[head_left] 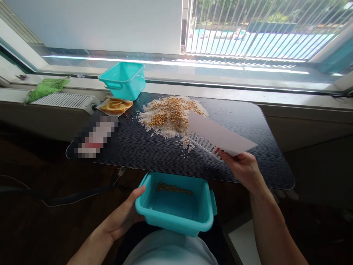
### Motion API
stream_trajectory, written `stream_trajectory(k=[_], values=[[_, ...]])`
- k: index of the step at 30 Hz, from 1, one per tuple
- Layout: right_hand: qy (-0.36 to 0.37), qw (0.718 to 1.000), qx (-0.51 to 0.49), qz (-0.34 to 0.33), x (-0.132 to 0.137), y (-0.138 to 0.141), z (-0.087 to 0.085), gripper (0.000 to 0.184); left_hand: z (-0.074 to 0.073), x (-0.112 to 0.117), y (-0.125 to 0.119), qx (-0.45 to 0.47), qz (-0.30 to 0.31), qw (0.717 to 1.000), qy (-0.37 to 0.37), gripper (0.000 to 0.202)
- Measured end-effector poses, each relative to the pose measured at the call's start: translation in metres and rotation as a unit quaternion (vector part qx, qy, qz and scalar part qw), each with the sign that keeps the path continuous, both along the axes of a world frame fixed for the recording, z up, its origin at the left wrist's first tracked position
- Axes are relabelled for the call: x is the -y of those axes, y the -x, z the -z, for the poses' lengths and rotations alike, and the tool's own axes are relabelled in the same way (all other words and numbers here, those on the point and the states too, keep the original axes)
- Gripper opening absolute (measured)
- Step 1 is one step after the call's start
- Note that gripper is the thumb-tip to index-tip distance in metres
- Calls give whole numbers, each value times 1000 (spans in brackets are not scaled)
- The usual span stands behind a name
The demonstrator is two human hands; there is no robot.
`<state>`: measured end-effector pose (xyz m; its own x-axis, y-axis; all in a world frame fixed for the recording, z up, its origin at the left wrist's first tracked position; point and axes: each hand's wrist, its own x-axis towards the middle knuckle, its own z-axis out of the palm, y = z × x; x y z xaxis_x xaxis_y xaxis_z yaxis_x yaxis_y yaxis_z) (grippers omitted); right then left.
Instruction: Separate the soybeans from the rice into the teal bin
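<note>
The left hand (124, 213) holds the near blue tub (179, 218), with little beans (175, 189) inside, at its 9 o'clock side, thumb on the rim, other fingers hidden. The right hand (245, 169) pinches a white card (217, 134) at 1 o'clock from the tub, by the heap of grains and yellow beans (171, 117) at 12 o'clock.

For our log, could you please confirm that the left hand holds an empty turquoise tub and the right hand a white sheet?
Not empty: the head view shows soybeans in the turquoise tub. The left hand does hold it, and the right hand the white sheet.
</note>
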<state>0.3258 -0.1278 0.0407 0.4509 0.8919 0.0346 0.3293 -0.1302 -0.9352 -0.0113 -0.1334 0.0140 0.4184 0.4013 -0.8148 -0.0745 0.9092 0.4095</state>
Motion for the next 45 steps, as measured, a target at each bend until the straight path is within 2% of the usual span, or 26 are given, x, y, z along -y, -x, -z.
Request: stream_trajectory(k=[6, 12, 19, 25, 38, 45], values=[[-3, 998, -44, -49, 2, 3, -3, 26, 0, -1, -1, -7, 7, 1000, -2, 66], [-12, 999, -38, -18, -6, -1, 0, 28, -3, -2, -2, -7, 15, 1000, -4, 66], [12, 996, -57, -61, -5, -2, 0, 31, 3, 1, 2, 6, 13, 1000, -7, 67], [8, 998, -53, -45, 2, -1, -8, 32, 2, 0, 2, 11, 10, 1000, -4, 65], [6, 998, -52, -41, 4, 1, -7, 31, 1, -1, 1, 14, 10, 1000, -7, 65], [12, 996, -50, -73, 7, 0, -6, 27, 3, -1, 1, 13, 9, 1000, -3, 66]])
